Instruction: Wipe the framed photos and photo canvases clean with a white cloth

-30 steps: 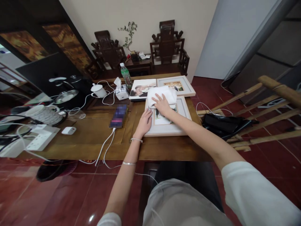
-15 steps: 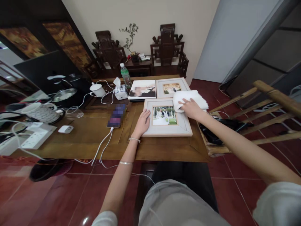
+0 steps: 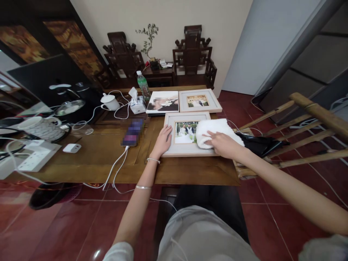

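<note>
A pale picture frame (image 3: pixel 190 150) lies flat on the wooden table, holding a photo (image 3: pixel 185 132) of two people. My left hand (image 3: pixel 162 141) grips its left edge, thumb over the border and fingers along the side. My right hand (image 3: pixel 221 144) is closed on a folded white towel (image 3: pixel 214 127), pressing it onto the frame's right side. The towel hides that border and part of the photo. Just beyond lie a second pale frame (image 3: pixel 214 105) and a white-topped picture panel (image 3: pixel 163 96), side by side.
Left of the frames are a charging phone (image 3: pixel 132 133), a tissue box (image 3: pixel 137 105), a green bottle (image 3: pixel 143 85), a lidded white cup (image 3: pixel 110 102) and a power strip (image 3: pixel 40 156). Cables trail over the table's front edge. A bamboo chair (image 3: pixel 307 105) stands at right.
My right hand has brought the towel toward me and slightly left, from the frame's upper right corner down over the photo's right part. My left hand stays on the left edge.
</note>
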`<state>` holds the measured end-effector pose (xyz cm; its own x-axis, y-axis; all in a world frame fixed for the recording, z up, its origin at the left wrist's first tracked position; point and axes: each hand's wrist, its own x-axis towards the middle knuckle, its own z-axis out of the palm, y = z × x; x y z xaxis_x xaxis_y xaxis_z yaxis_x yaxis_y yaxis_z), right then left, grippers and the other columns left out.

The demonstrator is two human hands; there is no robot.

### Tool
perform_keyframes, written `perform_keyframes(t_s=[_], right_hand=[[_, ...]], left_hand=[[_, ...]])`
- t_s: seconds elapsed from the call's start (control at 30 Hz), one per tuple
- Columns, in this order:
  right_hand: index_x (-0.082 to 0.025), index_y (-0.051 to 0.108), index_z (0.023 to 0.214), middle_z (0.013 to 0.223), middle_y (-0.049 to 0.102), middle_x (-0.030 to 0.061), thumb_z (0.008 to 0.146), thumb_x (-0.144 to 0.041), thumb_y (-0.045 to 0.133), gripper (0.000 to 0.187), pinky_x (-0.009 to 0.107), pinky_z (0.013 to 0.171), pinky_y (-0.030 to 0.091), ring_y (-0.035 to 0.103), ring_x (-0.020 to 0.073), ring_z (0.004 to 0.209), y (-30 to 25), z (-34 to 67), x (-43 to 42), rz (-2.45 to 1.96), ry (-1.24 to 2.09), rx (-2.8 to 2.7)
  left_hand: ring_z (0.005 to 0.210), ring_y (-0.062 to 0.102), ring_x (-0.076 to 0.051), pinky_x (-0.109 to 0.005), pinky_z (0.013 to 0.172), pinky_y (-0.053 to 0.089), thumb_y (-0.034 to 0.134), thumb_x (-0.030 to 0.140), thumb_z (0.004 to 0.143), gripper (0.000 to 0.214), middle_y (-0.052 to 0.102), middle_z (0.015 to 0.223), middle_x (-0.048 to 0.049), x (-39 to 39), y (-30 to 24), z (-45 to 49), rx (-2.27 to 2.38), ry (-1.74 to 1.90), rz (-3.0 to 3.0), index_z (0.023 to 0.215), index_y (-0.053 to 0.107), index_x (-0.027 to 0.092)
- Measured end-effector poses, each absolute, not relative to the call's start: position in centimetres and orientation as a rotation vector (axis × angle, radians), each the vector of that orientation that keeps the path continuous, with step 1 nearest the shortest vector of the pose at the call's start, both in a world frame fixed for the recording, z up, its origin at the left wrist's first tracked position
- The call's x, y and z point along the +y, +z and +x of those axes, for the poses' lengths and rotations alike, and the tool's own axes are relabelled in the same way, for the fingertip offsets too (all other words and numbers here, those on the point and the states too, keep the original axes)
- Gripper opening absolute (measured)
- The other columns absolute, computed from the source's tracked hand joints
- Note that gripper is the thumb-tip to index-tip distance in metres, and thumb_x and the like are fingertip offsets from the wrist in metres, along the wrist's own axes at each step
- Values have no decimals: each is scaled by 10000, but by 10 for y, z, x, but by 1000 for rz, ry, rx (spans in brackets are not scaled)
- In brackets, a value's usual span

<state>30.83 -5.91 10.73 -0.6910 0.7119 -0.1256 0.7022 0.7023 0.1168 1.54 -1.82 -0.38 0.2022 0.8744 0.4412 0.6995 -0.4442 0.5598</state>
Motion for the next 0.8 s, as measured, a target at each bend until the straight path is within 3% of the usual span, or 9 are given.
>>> perform_keyframes(t_s=[0.2, 0.4, 0.6, 0.8], right_hand=[[-162, 567, 1314, 1532, 341, 114, 821, 2, 387, 550, 471, 1045, 303, 312, 327, 1377, 85, 285, 15, 1441, 420, 2763], [-132, 606, 1258, 1456, 417, 195, 873, -65, 395, 444, 519, 1020, 253, 363, 394, 1299, 71, 264, 28, 1458, 481, 2682], [-134, 647, 1187, 1328, 534, 189, 843, -60, 423, 417, 474, 984, 320, 469, 358, 1195, 79, 270, -37, 1209, 355, 2751], [-148, 653, 1178, 1248, 618, 155, 748, 10, 442, 504, 373, 897, 428, 575, 276, 1089, 105, 271, -99, 1009, -26, 2863]], left_hand=[[1379, 382, -272, -506, 1153, 302, 437, 163, 901, 390, 544, 1371, -157, -18, -3, 14, 1503, 1071, 2247, 1262, 574, 110], [1372, 394, -264, -490, 1155, 309, 445, 170, 898, 379, 558, 1360, -142, -19, -2, 14, 1505, 1085, 2246, 1246, 587, 119], [1375, 390, -263, -499, 1153, 307, 441, 161, 894, 376, 560, 1359, -141, -20, -1, 17, 1515, 1098, 2229, 1237, 591, 124], [1362, 412, -255, -505, 1146, 317, 444, 165, 889, 370, 575, 1348, -120, -20, -1, 18, 1517, 1126, 2211, 1223, 601, 140]])
